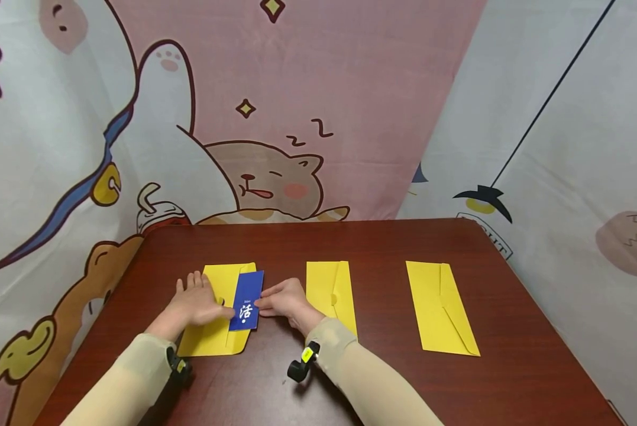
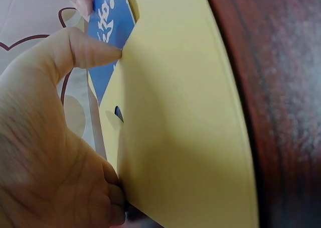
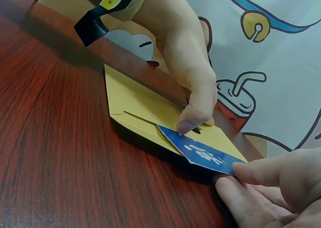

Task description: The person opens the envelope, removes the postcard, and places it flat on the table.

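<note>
At the left of the table lies a yellow envelope [image 1: 216, 340], and a blue card [image 1: 249, 286] with white writing sits across its right side. My right hand [image 1: 285, 300] pinches the card's right edge between thumb and fingers. Over the envelope, my left hand [image 1: 198, 302] has its fingers spread and its thumb reaching to the card's left edge. In the left wrist view, the thumb [image 2: 95, 52] touches where the card meets the envelope's paper. How much of the card is tucked into the envelope, I cannot tell.
A second yellow envelope [image 1: 323, 278] lies in the middle, partly behind my right wrist. Farther right is a third yellow envelope [image 1: 440, 313]. All rest on a dark red-brown wooden table [image 1: 382, 378]. A cartoon-printed cloth [image 1: 350, 77] hangs behind it.
</note>
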Demonstrator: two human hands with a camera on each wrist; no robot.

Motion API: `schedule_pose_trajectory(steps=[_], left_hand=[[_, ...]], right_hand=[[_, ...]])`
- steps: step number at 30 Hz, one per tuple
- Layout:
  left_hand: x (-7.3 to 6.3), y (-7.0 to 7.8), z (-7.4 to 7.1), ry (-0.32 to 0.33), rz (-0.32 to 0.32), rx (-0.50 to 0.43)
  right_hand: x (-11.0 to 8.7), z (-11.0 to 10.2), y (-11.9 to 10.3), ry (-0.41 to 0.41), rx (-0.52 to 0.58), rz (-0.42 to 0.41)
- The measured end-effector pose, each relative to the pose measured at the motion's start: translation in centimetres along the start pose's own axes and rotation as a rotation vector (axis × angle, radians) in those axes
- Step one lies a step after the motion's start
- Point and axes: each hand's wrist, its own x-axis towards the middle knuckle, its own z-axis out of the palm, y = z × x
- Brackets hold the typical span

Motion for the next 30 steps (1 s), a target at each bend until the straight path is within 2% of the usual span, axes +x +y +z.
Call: schedule_pose_trajectory(steps=[8,18,30], left_hand=[[0.2,0.0,0.1,0.004,-0.002,0.004],[0.0,0.0,-0.1,-0.005,-0.009,-0.001],[-0.2,0.2,0.0,0.001,0.006,0.001]], right_hand=[[0.2,-0.4,0.0,-0.019,0.025,0.011],[0.2,-1.6,-0.5,-0.01,-0.016,0.042],[0.2,-4.0,-1.0,-0.031,0.068,0.018]])
